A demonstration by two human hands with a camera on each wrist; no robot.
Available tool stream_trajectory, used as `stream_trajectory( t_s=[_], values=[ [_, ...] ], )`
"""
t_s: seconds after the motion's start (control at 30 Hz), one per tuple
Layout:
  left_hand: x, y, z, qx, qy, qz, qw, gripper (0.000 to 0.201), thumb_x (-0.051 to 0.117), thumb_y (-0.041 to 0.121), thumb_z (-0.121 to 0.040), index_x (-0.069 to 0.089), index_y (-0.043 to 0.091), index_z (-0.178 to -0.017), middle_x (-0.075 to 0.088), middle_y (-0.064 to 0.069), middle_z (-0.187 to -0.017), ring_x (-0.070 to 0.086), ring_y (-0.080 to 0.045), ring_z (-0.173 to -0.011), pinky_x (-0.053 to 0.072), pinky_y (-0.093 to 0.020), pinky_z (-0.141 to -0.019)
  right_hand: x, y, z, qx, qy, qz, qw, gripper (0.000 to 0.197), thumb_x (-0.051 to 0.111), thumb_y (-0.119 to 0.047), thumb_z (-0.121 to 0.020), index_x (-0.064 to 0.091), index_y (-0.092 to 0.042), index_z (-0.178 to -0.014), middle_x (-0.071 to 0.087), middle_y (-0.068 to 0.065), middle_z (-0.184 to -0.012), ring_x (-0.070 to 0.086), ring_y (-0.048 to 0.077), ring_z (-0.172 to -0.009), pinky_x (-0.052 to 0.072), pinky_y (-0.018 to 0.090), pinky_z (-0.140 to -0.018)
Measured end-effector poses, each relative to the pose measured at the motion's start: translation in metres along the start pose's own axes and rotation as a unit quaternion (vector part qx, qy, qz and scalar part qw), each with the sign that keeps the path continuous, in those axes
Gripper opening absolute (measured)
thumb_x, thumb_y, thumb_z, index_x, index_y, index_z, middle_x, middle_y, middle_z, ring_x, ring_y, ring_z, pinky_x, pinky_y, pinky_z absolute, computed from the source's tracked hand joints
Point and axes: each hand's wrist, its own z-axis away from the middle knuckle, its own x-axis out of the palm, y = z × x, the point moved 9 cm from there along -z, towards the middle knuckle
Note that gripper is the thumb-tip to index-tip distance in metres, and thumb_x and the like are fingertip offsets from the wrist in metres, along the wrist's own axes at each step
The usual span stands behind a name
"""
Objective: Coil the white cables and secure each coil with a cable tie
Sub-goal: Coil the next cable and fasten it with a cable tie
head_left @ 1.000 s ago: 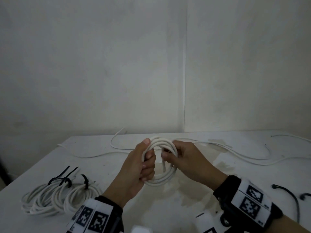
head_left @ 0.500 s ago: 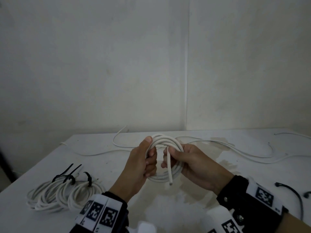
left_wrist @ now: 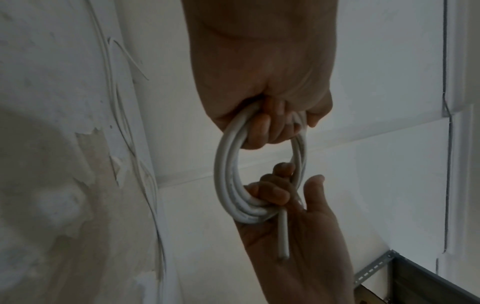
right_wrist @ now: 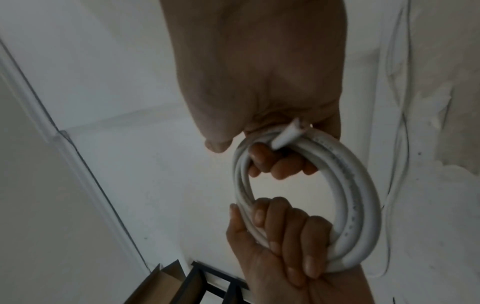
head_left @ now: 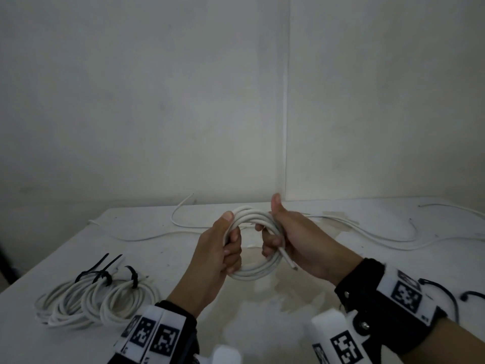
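A white cable coil (head_left: 256,269) hangs above the middle of the white table (head_left: 275,306), held by both hands. My left hand (head_left: 225,248) grips its left side, fingers curled through the ring (right_wrist: 280,232). On the coil's right side my right hand (head_left: 278,232) has its fingers wrapped round the strands while its thumb stands up free (left_wrist: 270,191). The cable's cut end (head_left: 288,260) pokes out under the right palm (right_wrist: 285,133). Several coils bound with black cable ties (head_left: 97,298) lie at the near left.
Loose white cables (head_left: 393,232) trail across the far side of the table, one more (head_left: 181,219) at the back left. Black cable ties (head_left: 446,292) lie near the right edge. Walls meet in a corner behind the table.
The loose cable end that hung down in front of the coil is now tucked along it under the right palm. The right thumb has lifted.
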Motion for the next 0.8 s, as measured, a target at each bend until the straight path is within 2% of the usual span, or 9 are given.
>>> stream_trajectory(
  t_s=[0.1,0.2,0.27,0.37,0.43,0.5,0.57,0.67,0.8],
  values=[
    [0.004,-0.001,0.001,0.005,-0.008,-0.01,1.0,0.046,0.033,0.034,-0.097,0.038,0.013,-0.057,0.025,0.006,-0.04,0.019,-0.006,-0.03,0.023,-0.017,-0.035,-0.005,-0.003,0.001,-0.026,0.05,0.063,0.996,0.057,0.034,-0.066,-0.074,0.052,-0.012,-0.064,0.037,-0.005,-0.041,0.044,0.012,-0.043,0.04,0.034,-0.066],
    [0.006,-0.006,0.002,-0.001,-0.043,-0.009,0.999,0.043,0.035,0.032,-0.095,0.044,0.01,-0.059,0.029,0.005,-0.041,0.025,-0.007,-0.031,0.032,-0.02,-0.039,-0.009,-0.006,0.003,-0.037,0.083,0.096,0.991,0.052,0.041,-0.056,-0.087,0.047,-0.013,-0.059,0.037,-0.004,-0.041,0.039,0.012,-0.041,0.04,0.031,-0.06],
    [0.007,-0.009,0.003,-0.015,-0.087,-0.014,0.996,0.039,0.039,0.032,-0.087,0.051,0.008,-0.058,0.035,0.001,-0.042,0.035,-0.011,-0.036,0.041,-0.025,-0.048,-0.011,-0.008,0.006,-0.051,0.097,0.124,0.986,0.048,0.044,-0.046,-0.092,0.046,-0.012,-0.057,0.037,-0.001,-0.044,0.037,0.013,-0.041,0.04,0.025,-0.052],
    [0.004,-0.014,0.004,-0.062,-0.141,-0.084,0.985,0.049,0.028,0.022,-0.091,0.06,0.008,-0.057,0.049,-0.007,-0.048,0.052,-0.021,-0.05,0.048,-0.032,-0.063,-0.01,-0.01,0.006,-0.069,0.092,0.221,0.968,0.05,0.043,-0.047,-0.091,0.045,-0.015,-0.053,0.042,0.003,-0.048,0.041,0.013,-0.042,0.038,0.023,-0.049],
    [0.007,-0.013,0.004,-0.092,-0.155,-0.109,0.978,0.055,0.022,0.024,-0.093,0.061,0.005,-0.059,0.053,-0.01,-0.05,0.055,-0.023,-0.052,0.05,-0.03,-0.062,-0.005,-0.01,0.005,-0.069,0.077,0.27,0.957,0.051,0.043,-0.049,-0.091,0.046,-0.016,-0.051,0.044,0.004,-0.049,0.042,0.013,-0.042,0.037,0.024,-0.05],
    [0.01,-0.01,0.004,-0.093,-0.118,-0.13,0.98,0.061,0.023,0.037,-0.097,0.055,0.006,-0.057,0.045,-0.004,-0.042,0.046,-0.019,-0.044,0.046,-0.026,-0.053,0.001,-0.014,0.003,-0.075,0.067,0.304,0.947,0.052,0.042,-0.049,-0.091,0.046,-0.017,-0.051,0.043,0.004,-0.05,0.041,0.013,-0.043,0.035,0.025,-0.051],
    [0.011,-0.006,0.005,-0.058,-0.049,-0.143,0.987,0.06,0.03,0.048,-0.095,0.045,0.012,-0.05,0.034,0.004,-0.037,0.033,-0.012,-0.037,0.036,-0.022,-0.044,0.005,-0.018,0.002,-0.078,0.062,0.308,0.946,0.052,0.041,-0.049,-0.092,0.047,-0.016,-0.052,0.043,0.004,-0.049,0.04,0.012,-0.043,0.034,0.025,-0.05],
    [0.003,-0.004,0.007,-0.025,0.049,-0.089,0.994,0.059,0.041,0.043,-0.094,0.038,0.016,-0.042,0.027,0.006,-0.035,0.024,-0.009,-0.032,0.024,-0.017,-0.037,0.006,-0.02,0.004,-0.077,0.057,0.252,0.963,0.052,0.037,-0.046,-0.094,0.052,-0.015,-0.056,0.042,0.0,-0.046,0.04,0.011,-0.042,0.036,0.02,-0.049],
    [-0.008,-0.002,0.007,-0.016,0.103,0.013,0.994,0.054,0.041,0.032,-0.095,0.03,0.016,-0.044,0.021,0.006,-0.034,0.017,-0.008,-0.03,0.017,-0.016,-0.034,0.004,-0.019,0.01,-0.091,0.085,0.19,0.974,0.05,0.031,-0.04,-0.097,0.057,-0.011,-0.065,0.039,-0.003,-0.045,0.042,0.011,-0.046,0.037,0.012,-0.046]
  ],
)
